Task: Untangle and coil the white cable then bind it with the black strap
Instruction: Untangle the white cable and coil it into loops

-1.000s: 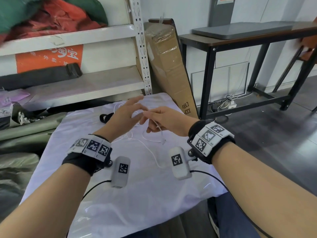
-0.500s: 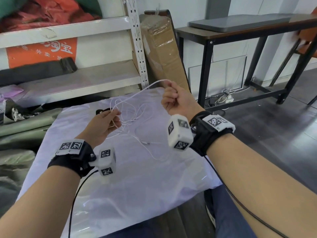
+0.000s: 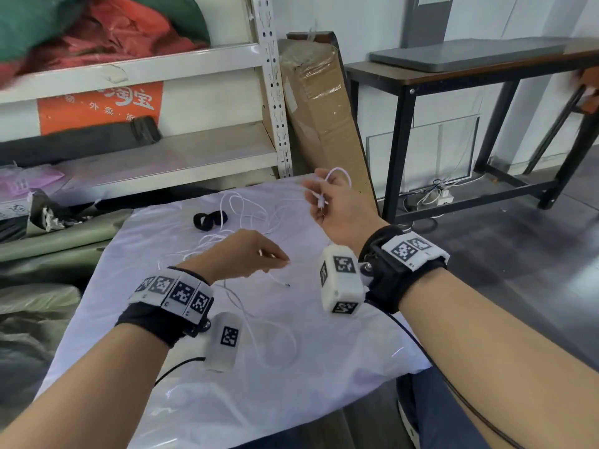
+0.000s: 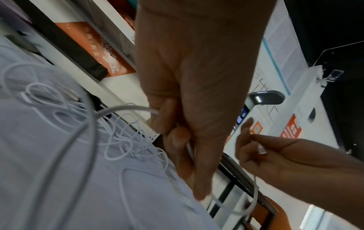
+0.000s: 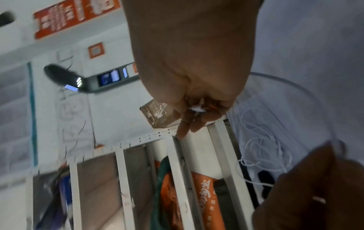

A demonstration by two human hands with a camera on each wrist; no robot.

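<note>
The thin white cable (image 3: 249, 207) lies tangled on the white cloth, with a slack loop (image 3: 278, 346) near my left wrist. The black strap (image 3: 209, 219) rests on the cloth beside the tangle, touched by no hand. My right hand (image 3: 319, 197) is raised over the cloth's far right corner and pinches the cable near its plug end (image 4: 262, 150), a small loop arching over the knuckles. My left hand (image 3: 280, 259) hovers lower in the middle and pinches a cable strand (image 4: 128, 108) between thumb and fingers. In the right wrist view the curled fingers hide most of the white cable (image 5: 197, 109).
The white cloth (image 3: 194, 400) covers a low surface. A metal shelf rack (image 3: 272, 92) stands behind it, and a wrapped cardboard box (image 3: 317, 118) leans at its right. A black-framed table (image 3: 421, 79) is at the far right. Green bags (image 3: 32, 319) lie at the left.
The taut stretch of cable between my hands has gone slack. My left hand moved right, toward the right hand. My right hand now holds the plug end with a small loop.
</note>
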